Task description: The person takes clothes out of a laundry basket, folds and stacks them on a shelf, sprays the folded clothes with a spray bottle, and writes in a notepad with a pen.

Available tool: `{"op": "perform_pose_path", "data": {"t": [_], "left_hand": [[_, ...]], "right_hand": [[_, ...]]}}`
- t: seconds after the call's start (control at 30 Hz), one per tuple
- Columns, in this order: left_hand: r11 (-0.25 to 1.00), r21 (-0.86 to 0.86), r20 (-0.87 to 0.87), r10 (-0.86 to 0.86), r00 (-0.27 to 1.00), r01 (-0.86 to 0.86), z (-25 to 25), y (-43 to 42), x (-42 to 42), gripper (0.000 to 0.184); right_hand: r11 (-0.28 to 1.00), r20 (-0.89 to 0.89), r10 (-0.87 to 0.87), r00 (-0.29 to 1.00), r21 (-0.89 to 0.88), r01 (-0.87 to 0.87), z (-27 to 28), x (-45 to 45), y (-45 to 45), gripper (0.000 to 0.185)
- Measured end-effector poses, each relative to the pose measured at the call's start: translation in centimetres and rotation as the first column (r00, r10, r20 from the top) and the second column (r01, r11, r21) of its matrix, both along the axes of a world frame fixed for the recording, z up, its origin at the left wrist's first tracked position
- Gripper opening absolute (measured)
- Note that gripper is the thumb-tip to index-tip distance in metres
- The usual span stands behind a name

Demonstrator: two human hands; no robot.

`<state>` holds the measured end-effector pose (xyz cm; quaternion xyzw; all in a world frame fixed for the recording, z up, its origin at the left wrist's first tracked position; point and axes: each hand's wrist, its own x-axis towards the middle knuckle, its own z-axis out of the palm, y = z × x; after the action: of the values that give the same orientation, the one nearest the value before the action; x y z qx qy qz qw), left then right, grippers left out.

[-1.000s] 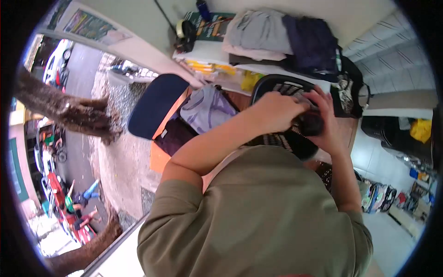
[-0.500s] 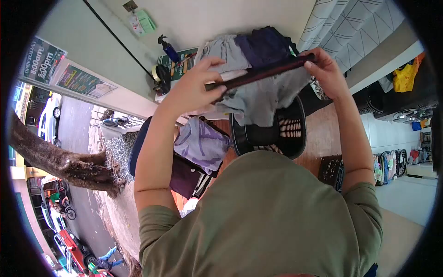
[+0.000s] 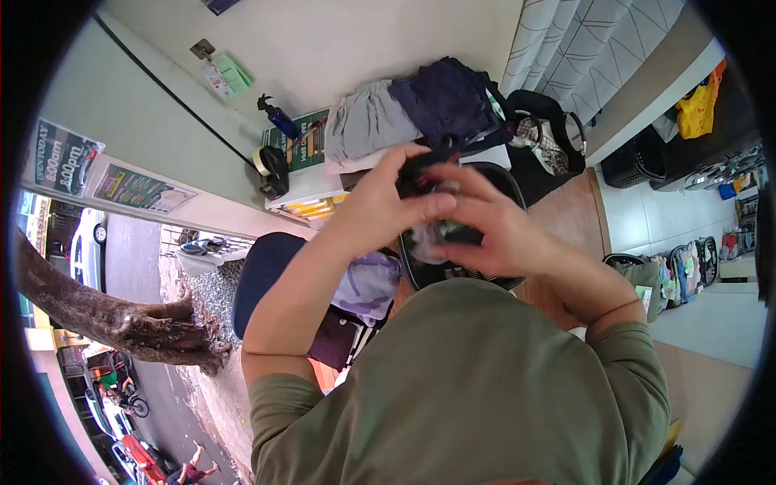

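Both hands are close together in front of my chest, over a black laundry basket (image 3: 410, 271). Between them is a pair of grey underpants with a dark waistband (image 3: 414, 171), bunched up and mostly hidden by my fingers. My left hand (image 3: 398, 198) is closed on the waistband side. My right hand (image 3: 489, 222) has its fingers curled around the other side of the cloth. Just beyond, grey shorts (image 3: 368, 121) and dark navy clothes (image 3: 444, 101) lie folded on a white surface. A purple-patterned cloth (image 3: 368, 287) rests left of the basket, with a maroon garment (image 3: 333, 335) beside it.
A blue spray bottle (image 3: 280, 121) and a tape dispenser (image 3: 272, 166) stand at the back left. To the right of the navy clothes is a black bag (image 3: 558, 145) with cloth inside. A dark blue chair (image 3: 263, 271) is by my left arm.
My hands have come together and lower, from holding the waistband stretched wide to bunching the underpants between them. The view has shifted slightly, showing the black bag more fully.
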<state>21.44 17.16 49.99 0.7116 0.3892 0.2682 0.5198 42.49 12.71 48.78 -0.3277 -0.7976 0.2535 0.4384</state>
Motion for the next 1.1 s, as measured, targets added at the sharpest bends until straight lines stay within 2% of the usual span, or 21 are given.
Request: {"op": "perform_pose_path", "data": {"t": [0.07,0.13,0.17,0.2,0.23,0.3,0.33,0.4,0.43,0.53,0.6,0.63,0.73,0.8,0.83,0.87,0.93,1.0,1.03,1.07,1.1], "left_hand": [[0.998,0.035,-0.023,-0.049,0.999,0.050,-0.5,1.1,-0.3,0.045],[0.990,0.088,-0.037,-0.112,0.993,0.115,-0.6,2.7,-0.6,0.042],[0.980,0.126,-0.041,-0.151,0.988,0.155,-0.5,4.2,-0.4,0.041],[0.967,0.159,-0.048,-0.194,0.980,0.199,-0.5,5.7,-0.1,0.041],[0.950,0.243,0.046,-0.215,0.976,0.198,-0.8,7.4,0.4,0.039],[0.923,0.367,-0.265,-0.015,0.964,0.115,1.0,10.7,1.0,0.037],[0.896,0.434,-0.400,0.101,0.911,0.091,1.9,12.1,1.2,0.036],[0.824,0.566,-0.370,0.237,0.898,0.016,2.1,14.4,2.0,0.035],[0.778,0.628,-0.349,0.300,0.888,-0.016,2.1,15.4,2.4,0.035],[0.503,0.861,-0.094,0.307,0.947,-0.077,0.0,17.9,3.9,0.040],[0.404,0.913,-0.082,0.296,0.952,-0.047,-3.0,18.9,5.2,0.043],[0.354,0.935,-0.076,0.287,0.955,-0.032,-4.9,19.4,6.0,0.045],[0.489,0.871,-0.188,0.249,0.950,0.044,-13.0,19.3,7.7,0.045],[0.550,0.814,-0.371,0.248,0.895,0.185,-16.9,17.2,8.7,0.046],[0.576,0.777,-0.459,0.243,0.855,0.253,-17.8,16.3,9.0,0.049],[0.569,0.791,-0.426,0.249,0.870,0.224,-17.9,15.8,9.1,0.052],[0.547,0.821,-0.351,0.261,0.899,0.161,-17.8,15.9,9.7,0.060],[0.522,0.849,-0.303,0.357,0.884,0.080,-18.0,17.6,11.1,0.072],[0.534,0.845,-0.272,0.392,0.879,0.024,-17.5,17.9,12.4,0.075],[0.541,0.840,-0.242,0.425,0.872,-0.030,-17.4,18.3,13.6,0.077],[0.549,0.836,-0.290,0.424,0.858,0.011,-18.2,18.8,14.7,0.087]], "right_hand": [[0.986,0.056,0.152,0.987,-0.070,-0.148,-0.4,2.3,1.4,0.037],[0.990,0.101,0.056,0.993,-0.136,-0.042,1.3,4.0,4.3,0.046],[0.999,0.098,0.008,0.995,0.051,-0.013,1.9,3.2,6.1,0.045],[0.997,0.134,-0.003,0.991,0.072,-0.007,1.8,2.9,7.7,0.043],[0.996,0.169,-0.014,0.986,0.093,-0.002,1.7,2.6,9.3,0.042],[0.985,0.321,0.073,0.944,-0.170,-0.018,0.3,3.0,13.6,0.039],[0.994,0.501,0.003,0.865,-0.097,0.052,-0.1,3.6,16.3,0.040],[0.964,0.565,-0.256,0.785,0.210,0.163,-0.2,4.0,20.0,0.036],[0.940,0.514,-0.308,0.801,0.293,0.174,0.1,4.1,21.2,0.033],[0.841,0.369,-0.424,0.827,0.500,0.208,0.5,5.3,23.9,0.031],[0.775,0.311,-0.456,0.834,0.599,0.201,-1.5,6.6,25.5,0.034],[0.836,0.386,-0.414,0.825,0.520,0.177,-2.9,7.5,26.1,0.040],[0.853,0.484,-0.423,0.766,0.497,0.157,-9.3,9.7,25.6,0.045],[0.849,0.625,-0.477,0.618,0.509,0.140,-13.6,11.1,23.0,0.048],[0.840,0.587,-0.516,0.624,0.488,0.236,-14.6,11.5,20.5,0.050],[0.823,0.549,-0.557,0.623,0.462,0.329,-15.4,11.7,17.6,0.053],[0.746,0.278,-0.634,0.722,-0.024,0.665,-18.5,13.0,13.1,0.059],[0.453,0.347,-0.809,0.475,-0.146,0.879,-23.6,15.0,7.1,0.064],[0.350,0.417,-0.767,0.489,-0.366,0.862,-27.9,16.2,3.6,0.066],[0.375,0.303,-0.705,0.641,-0.607,0.700,-29.3,16.0,1.0,0.066],[0.335,0.181,-0.659,0.730,-0.798,0.501,-30.6,15.7,-1.5,0.066]]}}
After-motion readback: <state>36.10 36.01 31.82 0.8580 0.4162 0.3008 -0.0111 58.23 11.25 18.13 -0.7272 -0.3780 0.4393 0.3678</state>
